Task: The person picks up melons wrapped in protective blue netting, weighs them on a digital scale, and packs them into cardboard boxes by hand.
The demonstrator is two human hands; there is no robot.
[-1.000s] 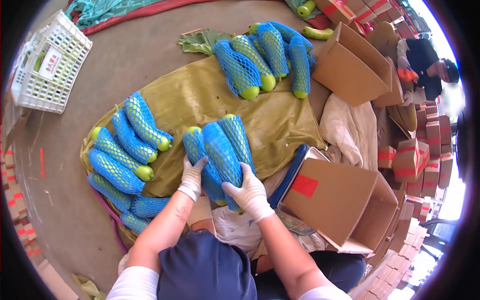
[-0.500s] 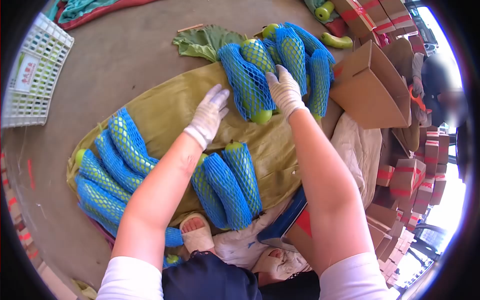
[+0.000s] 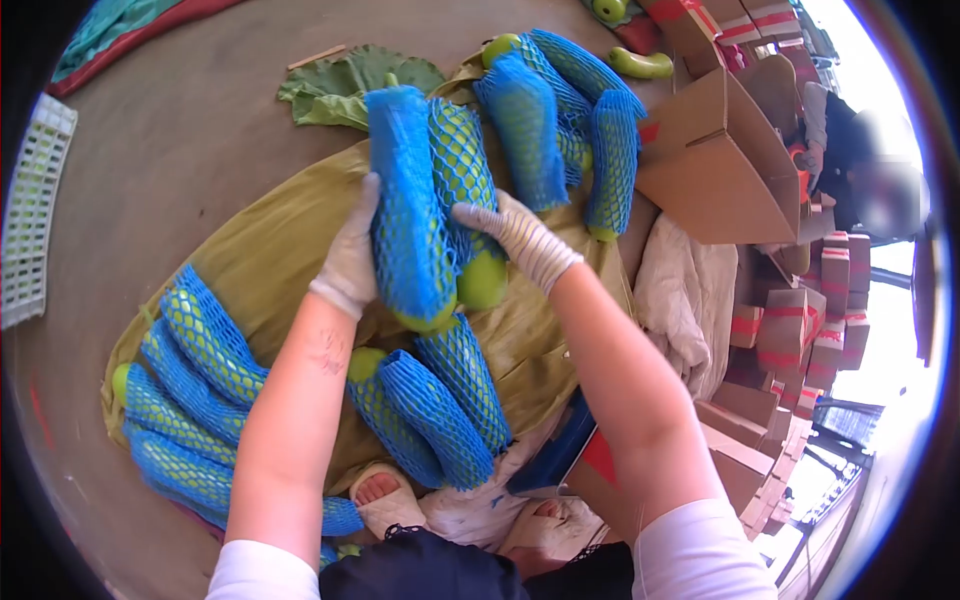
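Note:
Two long green gourds in blue mesh sleeves are pressed side by side between my gloved hands, raised off the cloth. My left hand (image 3: 350,262) is wrapped round the outer side of the left gourd (image 3: 408,220). With its thumb across the front, my right hand (image 3: 528,240) grips the right gourd (image 3: 462,165). Just beyond my right hand lie several more sleeved gourds (image 3: 525,125). Below the held pair, a small group of sleeved gourds (image 3: 435,410) rests by my foot. Another row of them (image 3: 190,400) lies at the left.
An olive cloth (image 3: 270,230) covers the floor under the gourds. A large leaf (image 3: 350,85) lies at the far edge. An open cardboard box (image 3: 690,170) stands at the right, with stacked cartons and a person (image 3: 840,140) beyond. A white crate (image 3: 35,210) is at far left.
My hands have closed on two sleeved gourds from the far group and brought them left and nearer. The camera view has shifted slightly; the far group now has fewer gourds.

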